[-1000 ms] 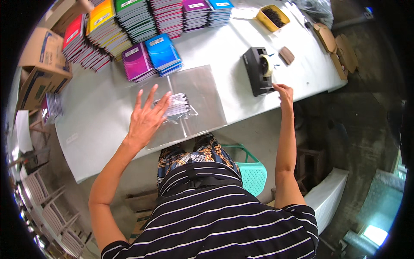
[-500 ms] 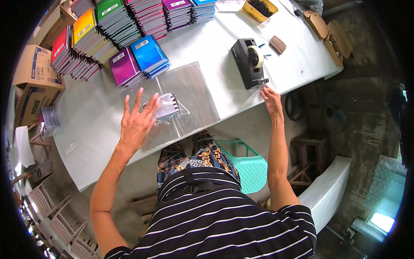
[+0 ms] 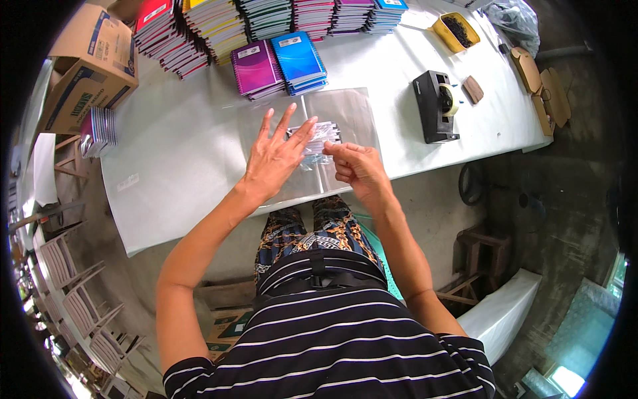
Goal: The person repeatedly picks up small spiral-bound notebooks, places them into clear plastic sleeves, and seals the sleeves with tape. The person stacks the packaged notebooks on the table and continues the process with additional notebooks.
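Note:
My left hand (image 3: 277, 156) lies flat with fingers spread on a small clear-wrapped packet (image 3: 318, 138) that rests on a sheet of clear plastic (image 3: 345, 110) on the white table (image 3: 179, 153). My right hand (image 3: 357, 166) is at the packet's right edge, thumb and forefinger pinched together as if on a small piece of tape; I cannot make out the tape itself. A black tape dispenser (image 3: 434, 106) stands to the right of both hands.
Stacks of coloured spiral notebooks (image 3: 279, 63) line the far side of the table. Cardboard boxes (image 3: 83, 73) sit at the left end. A yellow tray (image 3: 455, 31), a small brown block (image 3: 473, 89) and brown cardboard pieces (image 3: 546, 90) lie at the right end.
My right hand has come back from the tape dispenser to the packet under my left hand. The left hand has stayed pressed on the packet.

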`<state>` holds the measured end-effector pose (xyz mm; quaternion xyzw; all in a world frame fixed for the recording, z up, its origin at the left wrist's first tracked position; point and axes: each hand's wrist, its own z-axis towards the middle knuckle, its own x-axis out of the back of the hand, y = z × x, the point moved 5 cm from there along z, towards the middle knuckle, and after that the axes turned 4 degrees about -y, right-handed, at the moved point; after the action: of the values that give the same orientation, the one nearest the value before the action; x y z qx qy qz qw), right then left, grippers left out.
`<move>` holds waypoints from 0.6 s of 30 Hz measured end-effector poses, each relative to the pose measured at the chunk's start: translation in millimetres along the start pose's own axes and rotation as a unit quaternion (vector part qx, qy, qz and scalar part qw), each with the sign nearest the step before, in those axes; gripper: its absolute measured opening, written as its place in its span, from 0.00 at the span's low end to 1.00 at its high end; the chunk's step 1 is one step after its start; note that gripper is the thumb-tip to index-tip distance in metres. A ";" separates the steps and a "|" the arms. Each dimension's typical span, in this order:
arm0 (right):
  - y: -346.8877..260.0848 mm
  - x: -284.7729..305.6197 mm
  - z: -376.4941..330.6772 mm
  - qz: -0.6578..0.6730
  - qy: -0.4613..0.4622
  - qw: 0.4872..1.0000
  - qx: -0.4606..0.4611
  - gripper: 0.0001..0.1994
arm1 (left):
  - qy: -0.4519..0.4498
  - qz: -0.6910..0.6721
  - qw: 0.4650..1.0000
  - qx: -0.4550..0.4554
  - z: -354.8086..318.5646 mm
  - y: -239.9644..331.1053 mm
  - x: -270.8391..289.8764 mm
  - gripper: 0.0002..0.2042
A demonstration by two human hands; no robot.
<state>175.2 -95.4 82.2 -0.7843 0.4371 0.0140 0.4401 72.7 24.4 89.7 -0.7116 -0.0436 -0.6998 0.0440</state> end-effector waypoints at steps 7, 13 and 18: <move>54.6 2.0 12.1 -0.038 0.102 0.992 0.060 0.12 | 0.013 -0.011 1.000 -0.001 -4.5 -3.1 -5.3 0.27; 57.4 -4.7 9.2 -0.018 0.115 0.989 0.095 0.13 | 0.011 0.015 1.000 -0.012 -3.9 -6.0 -8.2 0.29; 59.8 -6.6 15.7 0.004 0.126 0.989 0.074 0.15 | 0.013 0.017 1.000 -0.011 -4.2 -5.7 -6.6 0.29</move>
<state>135.2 -93.7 34.8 -0.7431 0.4920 -0.1155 0.4387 67.7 29.5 83.1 -0.7033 -0.0235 -0.7088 0.0486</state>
